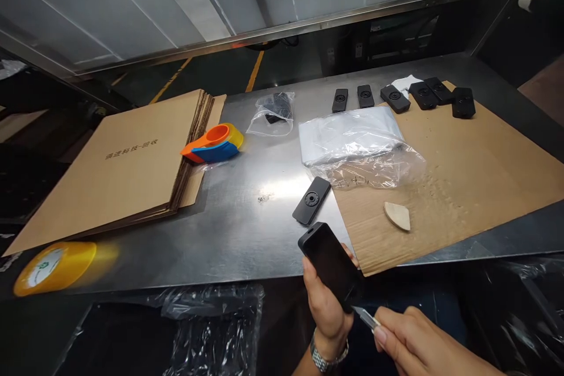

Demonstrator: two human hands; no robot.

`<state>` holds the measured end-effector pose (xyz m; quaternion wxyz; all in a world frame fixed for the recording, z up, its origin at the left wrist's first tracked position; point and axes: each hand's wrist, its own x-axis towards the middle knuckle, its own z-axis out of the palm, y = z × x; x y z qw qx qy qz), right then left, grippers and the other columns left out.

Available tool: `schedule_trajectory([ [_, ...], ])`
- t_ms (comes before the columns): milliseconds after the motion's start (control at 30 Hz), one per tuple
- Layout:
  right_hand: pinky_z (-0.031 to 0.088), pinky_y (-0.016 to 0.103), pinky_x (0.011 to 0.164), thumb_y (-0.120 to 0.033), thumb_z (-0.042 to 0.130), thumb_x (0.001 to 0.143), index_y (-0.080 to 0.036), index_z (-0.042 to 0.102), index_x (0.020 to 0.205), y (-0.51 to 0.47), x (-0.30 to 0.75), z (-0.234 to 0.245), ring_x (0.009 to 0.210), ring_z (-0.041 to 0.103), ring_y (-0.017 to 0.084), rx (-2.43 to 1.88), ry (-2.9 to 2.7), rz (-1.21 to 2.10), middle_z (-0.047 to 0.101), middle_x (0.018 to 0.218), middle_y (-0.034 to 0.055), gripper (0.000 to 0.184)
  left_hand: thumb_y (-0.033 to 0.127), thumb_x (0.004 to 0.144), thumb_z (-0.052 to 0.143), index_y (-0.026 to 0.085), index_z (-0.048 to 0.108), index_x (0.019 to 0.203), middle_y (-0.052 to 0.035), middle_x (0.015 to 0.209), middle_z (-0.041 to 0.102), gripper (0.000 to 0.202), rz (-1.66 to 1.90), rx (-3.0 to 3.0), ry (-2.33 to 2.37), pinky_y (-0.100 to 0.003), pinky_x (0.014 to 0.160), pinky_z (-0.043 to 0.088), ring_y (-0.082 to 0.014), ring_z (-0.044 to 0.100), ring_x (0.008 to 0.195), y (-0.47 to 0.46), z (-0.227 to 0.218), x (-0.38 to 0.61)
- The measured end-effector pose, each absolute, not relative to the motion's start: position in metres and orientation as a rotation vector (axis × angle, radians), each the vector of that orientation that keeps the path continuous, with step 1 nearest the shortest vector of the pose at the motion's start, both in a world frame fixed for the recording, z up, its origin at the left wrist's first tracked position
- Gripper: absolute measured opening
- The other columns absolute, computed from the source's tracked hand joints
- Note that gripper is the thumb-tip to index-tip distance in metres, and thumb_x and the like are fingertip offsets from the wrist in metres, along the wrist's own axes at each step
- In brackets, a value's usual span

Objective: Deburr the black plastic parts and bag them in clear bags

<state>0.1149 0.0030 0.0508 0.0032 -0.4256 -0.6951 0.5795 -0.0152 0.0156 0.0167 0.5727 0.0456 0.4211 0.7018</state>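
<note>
The left hand (326,299) grips a flat, glossy black case (328,264) while the right hand (418,343) pinches a small blade (365,318) against its lower end.

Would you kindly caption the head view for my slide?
Left hand grips a black device; right hand holds a small blade at its lower end.

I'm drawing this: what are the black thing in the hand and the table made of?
The black block in the left hand is probably plastic: smooth, dark, only faintly glossy. The table looks like brushed steel: grey, streaky, with a bright glare.
</note>
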Motion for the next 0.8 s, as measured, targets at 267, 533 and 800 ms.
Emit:
schedule_trajectory([
  [267,0.034,0.018,0.048,-0.031,0.028,0.092,-0.020,0.048,0.071,0.0017,0.1146,0.0465,0.047,0.039,0.009,-1.289,-2.167,1.879,0.036,0.054,-0.0064,0.031,0.061,0.076,0.048,0.015,0.068,0.067,-0.0049,0.062,0.064,0.051,1.677,0.114,1.016,-0.024,0.053,0.049,-0.0133,0.056,0.054,0.0163,0.0186,-0.0128],
  [533,0.042,0.024,0.060,-0.036,0.022,0.094,-0.022,0.046,0.070,-0.0012,0.1170,0.0504,0.059,0.052,0.015,-1.436,-2.250,1.795,0.045,0.048,-0.0036,0.037,0.060,0.077,0.046,0.015,0.066,0.065,-0.0036,0.058,0.061,0.051,1.683,0.110,0.942,-0.023,0.053,0.047,-0.0131,0.055,0.052,0.0186,0.0195,-0.0138],
  [800,0.041,0.022,0.057,-0.035,0.026,0.094,-0.022,0.052,0.075,-0.0022,0.1206,0.0462,0.059,0.052,0.014,-1.448,-2.321,1.686,0.051,0.059,-0.0013,0.035,0.059,0.074,0.050,0.015,0.066,0.064,-0.0036,0.059,0.061,0.047,1.679,0.093,0.970,-0.025,0.053,0.048,-0.0141,0.055,0.054,0.0196,0.0200,-0.0130],
])
